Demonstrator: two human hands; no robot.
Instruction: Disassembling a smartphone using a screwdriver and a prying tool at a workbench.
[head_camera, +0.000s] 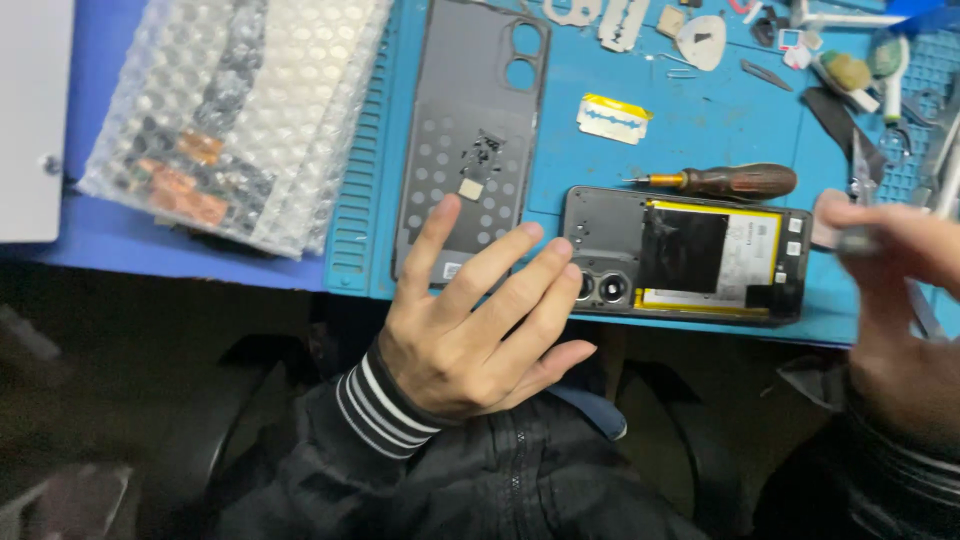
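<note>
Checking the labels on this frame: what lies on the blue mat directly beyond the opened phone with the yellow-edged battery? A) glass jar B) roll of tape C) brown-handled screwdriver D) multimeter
C: a brown-handled screwdriver lies on the blue mat just beyond the opened phone with the yellow-edged battery, its metal tip pointing left.

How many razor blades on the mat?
2: one razor blade in a yellow-edged wrapper, above the opened phone; one bare blade at the mat's top edge. Tool clutter at right may hide more.
</note>
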